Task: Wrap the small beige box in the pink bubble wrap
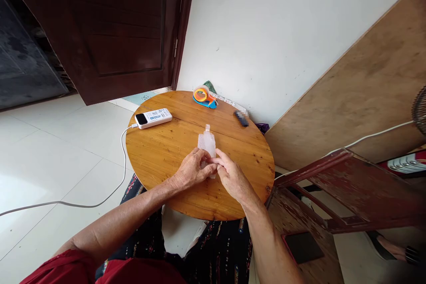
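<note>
A whitish, translucent packet [207,141], seemingly wrapped in thin plastic or foam, lies on the round wooden table [159,159] in front of me. From its far end sticks a small clear strip like tape. My left hand [190,171] has its fingers curled and closed on the near part of the packet. On the other side, my right hand [233,179] meets the left fingertips, its fingers bent and pressed against the packet's near end. The fingers cover much of that end, so the exact grip is partly hidden.
An orange and blue tape dispenser [204,97] stands at the table's far edge, near a blurred dark object [241,118]. At the left lies a white power bank [155,118] with a cable [124,159] running off the table. A wooden chair [336,191] stands right.
</note>
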